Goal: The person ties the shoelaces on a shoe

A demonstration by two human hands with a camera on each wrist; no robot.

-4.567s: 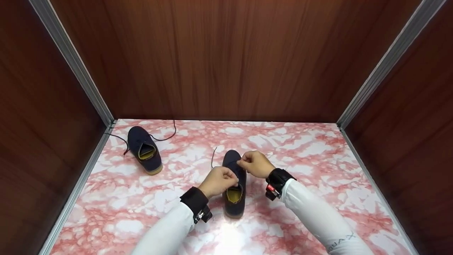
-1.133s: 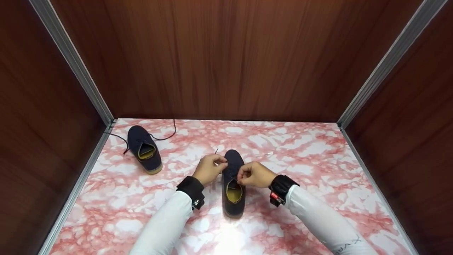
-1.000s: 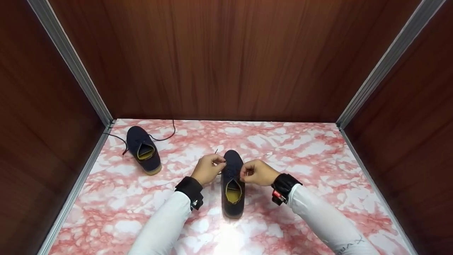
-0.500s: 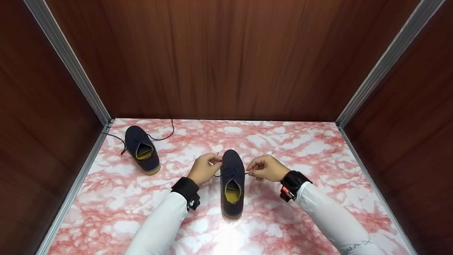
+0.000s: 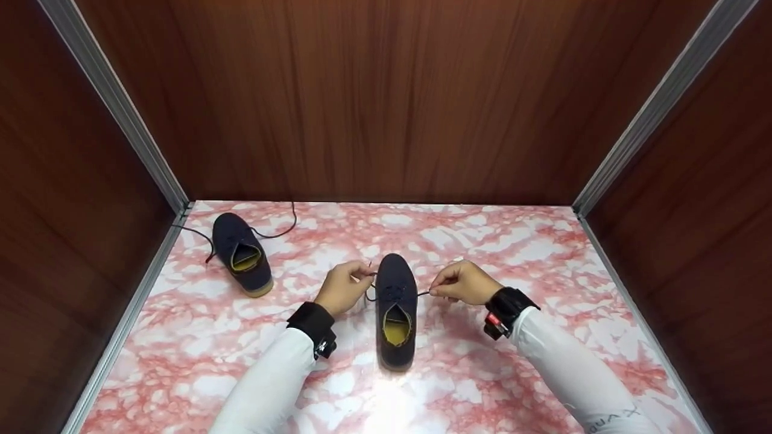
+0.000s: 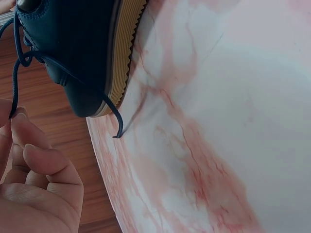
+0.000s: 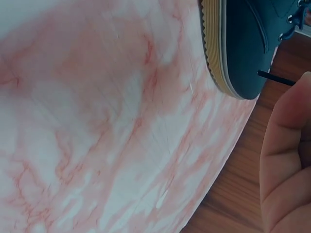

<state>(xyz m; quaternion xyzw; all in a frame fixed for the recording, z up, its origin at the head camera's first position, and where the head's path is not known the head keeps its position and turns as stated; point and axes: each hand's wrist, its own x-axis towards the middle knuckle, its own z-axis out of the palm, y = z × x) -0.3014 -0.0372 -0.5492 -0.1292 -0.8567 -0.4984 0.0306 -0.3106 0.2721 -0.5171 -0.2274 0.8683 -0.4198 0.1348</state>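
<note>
A dark navy lace-up shoe with a yellow insole stands upright in the middle, toe pointing away from me. To its left, my left hand pinches its shoelace between thumb and fingertips. A lace loop shows near the eyelets in the left wrist view, and a loose lace end hangs beside the sole. On the other side, my right hand pinches a lace that runs out from the shoe's right side. A dark lace tip pokes out of those fingers in the right wrist view.
A matching shoe stands at the far left, its untied laces spread to both sides. Red-and-white marbled surface lies under both shoes. Brown wood-look panels with grey metal corner strips enclose the back and sides.
From near the shoe's opening, my right hand has moved outward to the right, drawing the lace out. My left hand, earlier over the shoe, has shifted left off its edge.
</note>
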